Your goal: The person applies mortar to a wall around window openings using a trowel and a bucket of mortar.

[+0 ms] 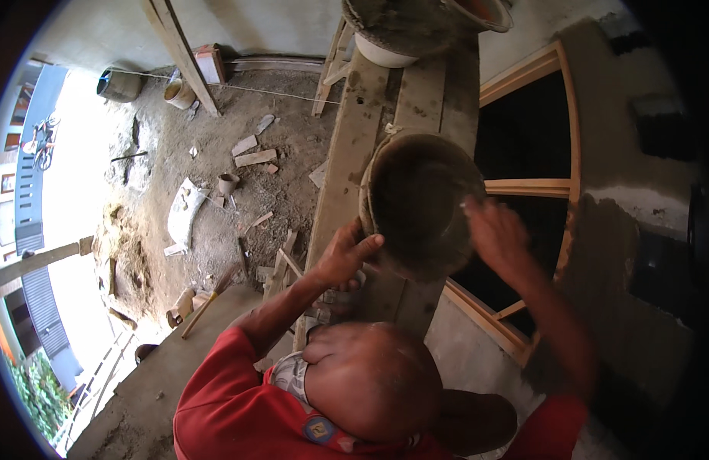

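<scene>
Two hands: both were up at the mortar pan [420,203], centre of frame.
L hand [345,254]: clamped on the pan's left rim, thumb over the edge, fingers underneath.
R hand [494,232]: at the right rim but motion-blurred, so couldn't tell if it gripped or just touched.
Pan: tilted toward the camera, inside dark and caked, over the plank [354,146] running up-frame.
Nearby: wooden window frame [527,186] to the right; second pan [416,23] at top centre.
Doing it well, prob.: grips needed to sit opposite each other, w/ R hand closed firmly before taking weight.
Risk: plank was narrow w/ rubble far below at left, so a slipped rim meant a drop.
</scene>
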`<action>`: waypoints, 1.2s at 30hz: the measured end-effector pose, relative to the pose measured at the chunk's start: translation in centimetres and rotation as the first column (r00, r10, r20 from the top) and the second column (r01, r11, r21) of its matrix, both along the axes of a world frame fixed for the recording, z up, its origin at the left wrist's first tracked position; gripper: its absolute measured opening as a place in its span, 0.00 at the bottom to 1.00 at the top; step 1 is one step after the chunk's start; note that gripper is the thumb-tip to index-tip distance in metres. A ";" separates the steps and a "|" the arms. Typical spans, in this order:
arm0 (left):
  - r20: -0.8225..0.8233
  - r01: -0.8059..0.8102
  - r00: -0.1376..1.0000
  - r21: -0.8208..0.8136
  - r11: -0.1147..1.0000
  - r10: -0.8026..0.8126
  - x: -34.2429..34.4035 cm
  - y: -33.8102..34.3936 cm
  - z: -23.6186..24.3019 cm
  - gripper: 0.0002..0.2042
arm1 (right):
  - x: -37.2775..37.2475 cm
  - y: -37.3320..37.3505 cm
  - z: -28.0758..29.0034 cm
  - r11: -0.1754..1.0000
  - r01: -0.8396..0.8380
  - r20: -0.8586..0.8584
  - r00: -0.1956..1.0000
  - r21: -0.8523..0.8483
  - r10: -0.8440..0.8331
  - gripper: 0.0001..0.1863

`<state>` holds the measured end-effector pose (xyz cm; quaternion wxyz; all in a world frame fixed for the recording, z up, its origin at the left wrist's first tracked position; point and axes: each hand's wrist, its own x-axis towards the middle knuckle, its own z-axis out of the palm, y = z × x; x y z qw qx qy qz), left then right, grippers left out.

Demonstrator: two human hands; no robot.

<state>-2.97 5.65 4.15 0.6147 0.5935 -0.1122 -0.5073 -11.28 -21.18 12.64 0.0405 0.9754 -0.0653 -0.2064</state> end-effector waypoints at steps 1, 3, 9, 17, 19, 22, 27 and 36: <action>0.021 -0.004 1.000 -0.013 1.000 0.004 0.1 0.2 -0.5 0.23 | 0.1 0.4 -0.9 0.999 0.011 -0.070 0.998 0.031 -0.008 0.12; 0.014 -0.061 0.998 -0.074 0.995 0.062 0.0 0.3 -1.6 0.21 | -0.7 1.4 -0.9 0.997 -0.081 -0.058 0.995 0.007 0.081 0.11; 0.062 -0.144 0.989 0.158 0.977 0.136 -1.5 -1.1 -2.6 0.17 | -3.5 0.7 1.9 0.980 -0.028 -0.167 0.984 0.196 0.062 0.08; 0.014 -0.223 0.972 -0.246 0.943 0.233 -1.5 -2.5 -6.5 0.29 | 1.7 -4.7 2.4 0.957 -0.289 0.352 0.897 0.007 0.268 0.05; 0.113 -0.252 0.954 -0.194 0.948 0.277 -1.1 -4.4 -6.2 0.31 | 3.5 -6.9 2.1 0.965 -0.251 0.393 0.882 -0.071 0.258 0.04; -0.106 -0.017 0.994 -0.020 1.000 0.015 -3.1 -2.6 -2.5 0.37 | 0.8 -3.9 -4.9 0.977 -0.172 0.272 0.941 -0.122 0.200 0.06; 0.005 -0.070 0.997 -0.100 0.992 0.071 -1.5 -2.2 0.4 0.32 | 1.2 -0.5 -6.8 0.923 -0.383 0.341 0.863 -0.037 0.372 0.08; 0.010 -0.015 1.000 -0.163 0.986 0.016 -1.3 -4.1 2.1 0.30 | -2.5 -1.8 5.4 0.915 -0.393 0.147 0.914 0.092 0.378 0.09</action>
